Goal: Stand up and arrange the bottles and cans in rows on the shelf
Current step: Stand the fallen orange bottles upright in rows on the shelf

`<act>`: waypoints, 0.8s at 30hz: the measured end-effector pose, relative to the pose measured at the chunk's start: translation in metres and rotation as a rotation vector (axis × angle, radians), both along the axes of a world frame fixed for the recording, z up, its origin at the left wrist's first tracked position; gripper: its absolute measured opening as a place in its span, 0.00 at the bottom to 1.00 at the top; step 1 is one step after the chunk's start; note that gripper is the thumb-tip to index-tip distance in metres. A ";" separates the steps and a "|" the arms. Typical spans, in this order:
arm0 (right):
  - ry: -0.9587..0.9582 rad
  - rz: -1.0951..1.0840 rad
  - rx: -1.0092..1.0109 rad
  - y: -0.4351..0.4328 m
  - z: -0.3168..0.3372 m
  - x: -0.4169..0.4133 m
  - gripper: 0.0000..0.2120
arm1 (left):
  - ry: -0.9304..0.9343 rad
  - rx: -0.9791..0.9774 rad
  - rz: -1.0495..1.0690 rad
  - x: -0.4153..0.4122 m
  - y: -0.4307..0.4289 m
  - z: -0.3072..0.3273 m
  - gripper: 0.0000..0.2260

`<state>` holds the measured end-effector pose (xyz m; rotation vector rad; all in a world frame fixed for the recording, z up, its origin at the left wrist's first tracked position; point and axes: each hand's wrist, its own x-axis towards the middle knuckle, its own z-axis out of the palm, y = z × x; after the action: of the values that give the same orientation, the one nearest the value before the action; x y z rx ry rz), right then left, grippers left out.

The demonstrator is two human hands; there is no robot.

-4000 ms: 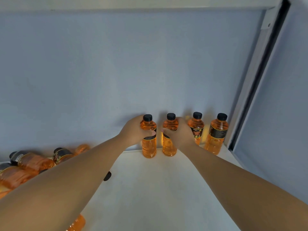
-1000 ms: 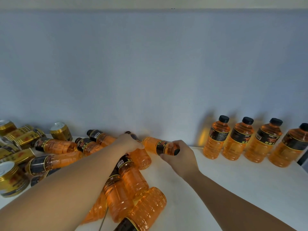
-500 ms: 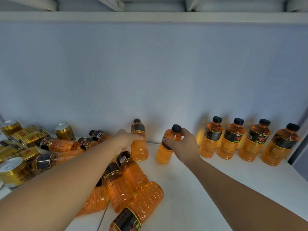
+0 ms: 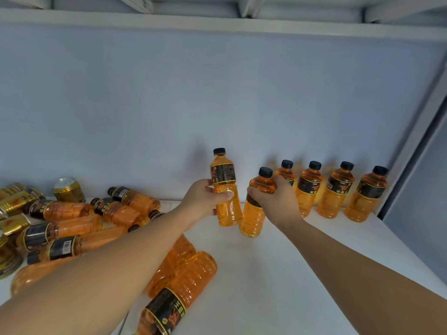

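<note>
My left hand grips an upright orange bottle with a black cap and label, held just above the white shelf. Right beside it, my right hand grips a second orange bottle by its shoulder, slightly tilted. Against the back wall at the right stands a row of several upright orange bottles. Many more orange bottles lie on their sides at the left, and others lie in front under my left forearm.
Gold cans stand and lie at the far left, behind and among the fallen bottles. A grey back wall closes the shelf, with a frame post at the right end. Another shelf board runs overhead.
Both hands have lifted a bottle each from the lying pile, turned them upright and carried them rightwards toward the standing row. The view has shifted right.
</note>
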<state>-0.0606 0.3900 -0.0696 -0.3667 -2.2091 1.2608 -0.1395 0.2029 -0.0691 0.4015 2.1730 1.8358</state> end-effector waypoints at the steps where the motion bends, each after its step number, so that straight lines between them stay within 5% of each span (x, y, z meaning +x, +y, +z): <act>1: 0.012 -0.013 -0.004 0.008 0.002 0.006 0.16 | 0.014 0.000 -0.028 0.004 0.008 0.000 0.17; 6: 0.016 -0.084 0.022 0.059 0.007 0.037 0.13 | 0.165 -0.072 -0.095 0.026 0.059 0.002 0.13; 10: 0.001 -0.123 0.085 0.100 0.002 0.063 0.12 | 0.276 -0.120 -0.113 0.046 0.107 0.000 0.22; 24: -0.011 -0.259 0.049 0.237 -0.018 0.119 0.08 | 0.426 -0.207 -0.199 0.104 0.257 -0.020 0.26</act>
<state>0.0583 0.6270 -0.0874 -0.6195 -2.1171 1.0658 -0.0356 0.4600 -0.0893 0.9980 2.4526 1.5045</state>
